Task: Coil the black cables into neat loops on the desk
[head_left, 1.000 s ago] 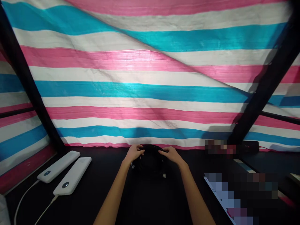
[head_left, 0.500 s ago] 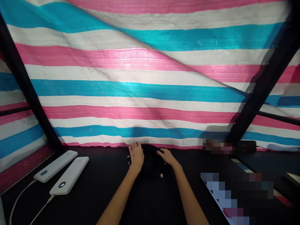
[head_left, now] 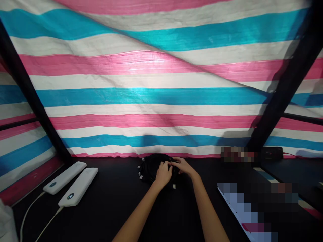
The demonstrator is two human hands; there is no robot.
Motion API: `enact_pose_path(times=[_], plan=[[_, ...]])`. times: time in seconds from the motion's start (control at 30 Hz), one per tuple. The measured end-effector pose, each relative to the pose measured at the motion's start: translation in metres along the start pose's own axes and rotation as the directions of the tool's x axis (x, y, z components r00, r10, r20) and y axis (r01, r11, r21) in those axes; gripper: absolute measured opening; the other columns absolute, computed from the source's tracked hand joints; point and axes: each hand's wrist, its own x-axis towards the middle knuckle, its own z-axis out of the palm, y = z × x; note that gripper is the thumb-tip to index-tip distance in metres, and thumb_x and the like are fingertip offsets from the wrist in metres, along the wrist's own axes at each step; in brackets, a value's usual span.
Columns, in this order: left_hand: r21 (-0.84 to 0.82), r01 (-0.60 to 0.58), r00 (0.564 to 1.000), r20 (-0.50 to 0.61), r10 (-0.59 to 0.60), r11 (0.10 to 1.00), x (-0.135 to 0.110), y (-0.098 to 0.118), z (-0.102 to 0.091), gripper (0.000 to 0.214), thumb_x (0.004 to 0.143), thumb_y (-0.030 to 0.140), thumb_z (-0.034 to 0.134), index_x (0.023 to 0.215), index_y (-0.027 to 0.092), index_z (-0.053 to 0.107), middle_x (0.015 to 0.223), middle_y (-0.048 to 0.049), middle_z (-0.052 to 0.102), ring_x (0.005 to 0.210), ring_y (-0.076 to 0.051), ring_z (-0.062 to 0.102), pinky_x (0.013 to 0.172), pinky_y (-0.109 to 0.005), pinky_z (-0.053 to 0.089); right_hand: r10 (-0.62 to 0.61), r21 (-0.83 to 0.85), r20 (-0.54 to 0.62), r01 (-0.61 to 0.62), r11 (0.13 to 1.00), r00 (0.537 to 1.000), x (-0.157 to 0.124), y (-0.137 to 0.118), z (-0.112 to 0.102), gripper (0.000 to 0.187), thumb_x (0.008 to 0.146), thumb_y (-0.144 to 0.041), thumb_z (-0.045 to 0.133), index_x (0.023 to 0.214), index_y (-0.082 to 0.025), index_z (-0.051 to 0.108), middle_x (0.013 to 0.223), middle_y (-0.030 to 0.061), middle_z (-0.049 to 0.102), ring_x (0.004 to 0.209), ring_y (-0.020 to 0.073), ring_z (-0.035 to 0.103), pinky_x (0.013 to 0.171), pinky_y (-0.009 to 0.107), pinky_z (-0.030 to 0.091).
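A coil of black cables [head_left: 149, 168] lies on the black table against the striped sheet. Several light-coloured plugs [head_left: 141, 177] stick out at its left side. One more plug, a USB connector [head_left: 174, 186], lies below its right side. Over the coil's middle right, my left hand [head_left: 164, 172] has its fingers curled in on the cable. My right hand [head_left: 183, 166] grips the coil's right edge, its fingertips meeting those of the left. What exactly lies between the fingertips is dark and partly hidden.
Two white power banks [head_left: 78, 187] with white leads lie at the left. A small black box [head_left: 272, 153] with a red wire stands at the back right. Blurred items and a pale edged sheet [head_left: 242, 215] are at the right. Dark posts [head_left: 285, 87] frame the striped sheet.
My left hand has moved from the coil's left side rightward onto its middle, uncovering the plugs. My right hand stays at the right edge, fingers now closer to the left hand's. The view shifted slightly.
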Motion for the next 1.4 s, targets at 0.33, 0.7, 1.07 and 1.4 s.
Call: enact_pose_path(times=[0.33,0.7,1.07,1.4], plan=[[0.078,-0.093,0.983,0.163,0.079,0.993,0.003,0.004,-0.018,0.036,0.085,0.03,0.045,0.118,0.023,0.056,0.117,-0.0117,0.055,0.108,-0.027,0.055,0.088,-0.039,0.046,-0.015,0.077,0.048,0.011,0.997,0.999,-0.018,-0.012,-0.012,0.061,0.065,-0.041,0.075,0.121,-0.021,0.059,0.058,-0.0065,0.046,0.049,0.0061,0.041,0.043,0.016,0.037],[0.095,-0.077,0.976,0.212,0.055,0.992,0.004,0.01,-0.044,0.034,0.083,0.034,0.047,0.113,0.024,0.059,0.12,-0.0113,0.057,0.105,-0.028,0.059,0.087,-0.042,0.046,0.033,0.069,0.024,-0.034,0.997,0.999,-0.013,-0.011,-0.007,0.063,0.067,-0.047,0.072,0.124,-0.025,0.057,0.074,0.0004,0.055,0.061,0.0107,0.052,0.046,0.018,0.041],[-0.05,-0.18,0.975,0.124,0.185,0.982,0.001,0.002,-0.059,0.032,0.085,0.036,0.048,0.113,0.026,0.06,0.109,-0.0035,0.067,0.102,-0.022,0.06,0.091,-0.037,0.043,-0.104,0.199,0.059,0.09,0.976,0.993,-0.004,0.002,-0.002,0.059,0.07,-0.044,0.07,0.125,-0.03,0.055,0.096,0.0027,0.062,0.07,0.0114,0.058,0.054,0.019,0.047],[0.216,-0.05,0.974,-0.204,0.095,0.975,-0.001,-0.038,-0.073,0.041,0.088,0.024,0.042,0.127,0.017,0.05,0.14,-0.0147,0.043,0.132,-0.032,0.033,0.107,-0.049,0.022,-0.282,-0.069,-0.186,0.274,0.959,0.941,0.01,0.0,0.015,0.047,0.061,-0.039,0.074,0.103,-0.017,0.069,0.102,0.0082,0.069,0.099,0.0252,0.061,0.088,0.04,0.046]])
